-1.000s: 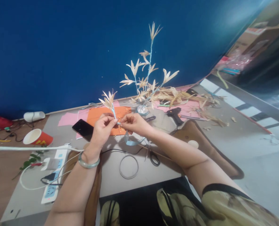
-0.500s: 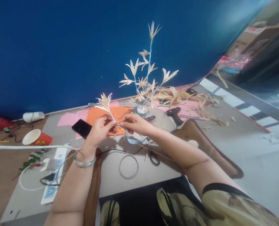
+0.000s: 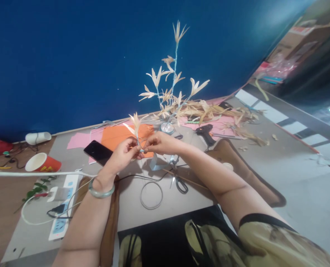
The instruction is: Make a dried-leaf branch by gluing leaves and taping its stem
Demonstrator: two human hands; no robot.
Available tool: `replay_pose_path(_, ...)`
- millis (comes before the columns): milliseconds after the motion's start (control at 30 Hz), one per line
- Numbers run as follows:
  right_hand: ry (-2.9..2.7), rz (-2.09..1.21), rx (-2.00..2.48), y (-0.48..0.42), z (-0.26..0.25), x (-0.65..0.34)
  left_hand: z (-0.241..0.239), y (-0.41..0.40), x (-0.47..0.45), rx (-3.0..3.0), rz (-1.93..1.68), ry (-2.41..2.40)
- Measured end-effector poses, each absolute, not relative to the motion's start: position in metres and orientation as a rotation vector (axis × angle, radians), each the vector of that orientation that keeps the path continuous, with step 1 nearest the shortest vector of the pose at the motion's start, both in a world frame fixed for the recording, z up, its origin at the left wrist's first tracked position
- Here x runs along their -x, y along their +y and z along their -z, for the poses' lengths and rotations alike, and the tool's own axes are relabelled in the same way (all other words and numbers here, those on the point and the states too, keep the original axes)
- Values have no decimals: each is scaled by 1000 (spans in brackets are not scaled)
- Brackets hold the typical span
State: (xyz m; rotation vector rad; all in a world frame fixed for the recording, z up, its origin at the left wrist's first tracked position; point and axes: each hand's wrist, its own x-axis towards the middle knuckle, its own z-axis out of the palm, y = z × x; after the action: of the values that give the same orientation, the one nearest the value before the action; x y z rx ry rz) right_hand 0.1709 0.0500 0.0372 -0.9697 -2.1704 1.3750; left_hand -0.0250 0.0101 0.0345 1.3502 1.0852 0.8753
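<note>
Mid-frame, both hands pinch one leaf sprig (image 3: 135, 125): left hand (image 3: 123, 155) grip closed on its stem, right hand (image 3: 161, 144) fingertips closed just beside, above the desk (image 3: 181, 200).

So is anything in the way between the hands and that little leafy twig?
Nothing visible is. The left hand and the right hand both pinch the stem of the little leafy twig, with their fingertips close together just below its pale leaves.
</note>
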Motion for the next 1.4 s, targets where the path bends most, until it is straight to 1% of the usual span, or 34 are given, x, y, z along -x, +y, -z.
replay_pose_path(100, -2044, -1598, 915, 51, -37, -173, -37, 10, 26, -1352, -894, 1088)
replay_pose_path(167, -1994, -1653, 878, 52, -36, -174, -38, 11, 27, -1329, -892, 1092)
replay_pose_path(500, -1995, -1638, 869, 51, -38, -173, -44, 9, 28, -1250, -922, 1140)
replay_pose_path(733, -2136, -1493, 979, 48, -44, -173, -45, 10, 30, -1243, -913, 1147)
replay_pose_path(867, -2203, -1465, 996, 52, -49, -179, -47, 10, 30, -1237, -901, 1174)
replay_pose_path(1033, -2260, -1227, 991, 47, -49, -183, -42, 11, 28, -1250, -906, 1195)
replay_pose_path(1100, -2173, -1287, 962, 41, -48, -178, -39, 11, 27, -1267, -910, 1195)
replay_pose_path(1233, -1966, -1549, 945, 32, -44, -163, -37, 10, 25, -1285, -920, 1183)
replay_pose_path(1400, -1915, -1659, 907, 38, -35, -160, -41, 9, 25, -1278, -916, 1178)
